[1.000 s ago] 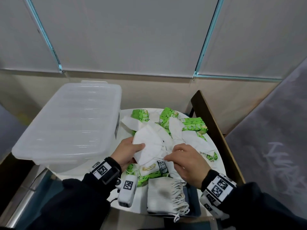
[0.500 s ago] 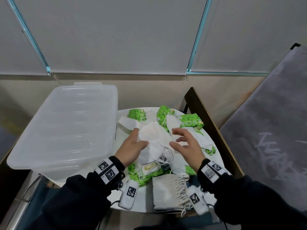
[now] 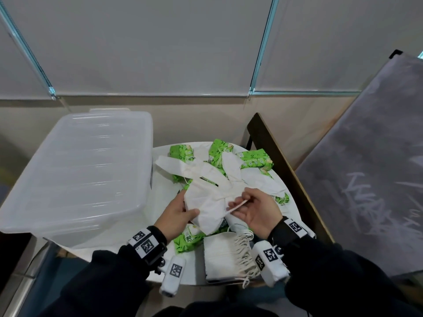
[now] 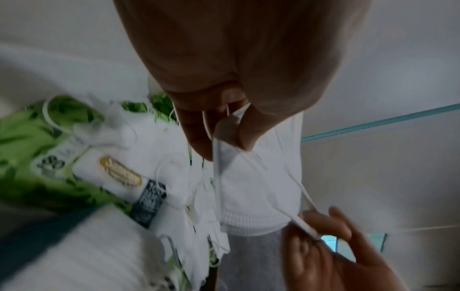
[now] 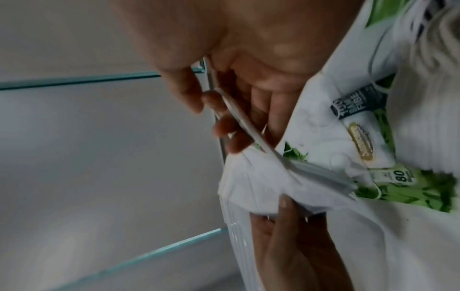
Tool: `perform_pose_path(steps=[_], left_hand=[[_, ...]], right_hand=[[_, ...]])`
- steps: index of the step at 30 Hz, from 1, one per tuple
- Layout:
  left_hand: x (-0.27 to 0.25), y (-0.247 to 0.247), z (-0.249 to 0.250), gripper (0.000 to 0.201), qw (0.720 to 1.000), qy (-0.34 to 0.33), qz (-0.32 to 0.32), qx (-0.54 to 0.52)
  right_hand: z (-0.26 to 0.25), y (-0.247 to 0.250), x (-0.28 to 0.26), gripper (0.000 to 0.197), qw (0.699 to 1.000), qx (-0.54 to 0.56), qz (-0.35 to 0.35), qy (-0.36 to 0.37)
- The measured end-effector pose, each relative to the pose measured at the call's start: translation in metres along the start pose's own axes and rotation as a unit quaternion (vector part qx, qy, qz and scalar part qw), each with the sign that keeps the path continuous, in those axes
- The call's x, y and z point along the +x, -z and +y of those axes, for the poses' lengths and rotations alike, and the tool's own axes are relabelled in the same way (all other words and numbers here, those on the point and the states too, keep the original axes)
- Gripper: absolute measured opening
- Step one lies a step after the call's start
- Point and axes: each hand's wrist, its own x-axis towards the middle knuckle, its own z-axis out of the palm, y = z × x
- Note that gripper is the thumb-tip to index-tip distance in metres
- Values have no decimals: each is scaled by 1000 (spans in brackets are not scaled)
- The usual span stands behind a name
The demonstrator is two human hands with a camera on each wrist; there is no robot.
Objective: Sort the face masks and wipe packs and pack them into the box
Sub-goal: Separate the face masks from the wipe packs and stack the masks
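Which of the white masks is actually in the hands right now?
The folded mask lifted above the pile: the left hand pinches its edge, the right hand pulls its ear loop. The others lie on the table.

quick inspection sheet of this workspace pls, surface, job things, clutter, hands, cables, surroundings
surface: round white table, crowded with the job's things.
job's things: clear lidded box at the table's left, lid on; loose white face masks mixed with green wipe packs in a heap; a stack of masks at the near edge.
clutter: nothing seen.
grippers: left hand grips a held mask above the heap; right hand pinches its ear loop.
cables: thin dark lead below the left wrist band, its run unclear.
surroundings: pale wall with teal strips; wooden board and grey panel to the right.
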Motion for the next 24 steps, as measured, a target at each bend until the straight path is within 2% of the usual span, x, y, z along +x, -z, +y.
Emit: perform_pose_path(steps=[1, 2, 4, 6, 8, 10, 11, 13, 15, 16, 18, 20, 21, 22, 23, 24], left_hand=[[-1, -9, 0, 53, 1000, 2, -2, -19], [-2, -18, 0, 55, 999, 4, -7, -39], [0, -31, 1, 62, 997, 13, -18, -74], [2, -38, 3, 65, 996, 35, -16, -78], [1, -41, 10, 73, 1000, 24, -14, -13], [1, -41, 20, 82, 995, -33, -31, 92], [2, -40, 26, 78, 987, -62, -45, 143], [5, -40, 34, 56, 958, -102, -71, 257], [6, -41, 34, 39, 929, -105, -88, 345], [4, -41, 32, 35, 920, -92, -90, 369], [0, -38, 25, 30, 915, -65, -91, 388], [-5, -30, 10, 27, 927, -20, -62, 369], [-9, -25, 1, 27, 944, 20, -26, 329], [-13, -22, -9, 27, 964, 72, 26, 254], [-18, -21, -18, 27, 976, 129, 85, 155], [-25, -23, -25, 27, 972, 181, 139, 48]], right_hand=[[1, -1, -1, 30, 1000, -13, -7, -2], [4, 1, 0, 31, 996, -88, -3, 21], [6, 7, -2, 29, 954, -287, 8, 89], [3, 20, -2, 17, 931, -347, -1, 116], [2, 37, -1, 18, 915, -382, -9, 128], [1, 52, -1, 8, 883, -445, -18, 146], [0, 57, 0, 6, 870, -468, -26, 153], [-1, 63, 1, 7, 853, -500, -37, 149], [-3, 65, 3, 11, 840, -522, -63, 132], [-4, 64, 2, 10, 846, -516, -77, 112], [-4, 63, 0, 4, 887, -447, -90, 65], [-1, 66, 1, 27, 933, -350, -76, 30], [2, 69, 3, 43, 938, -339, -66, 26], [7, 72, 6, 61, 920, -385, -65, 32], [15, 74, 8, 79, 872, -480, -82, 48], [26, 77, 9, 97, 792, -596, -117, 64]])
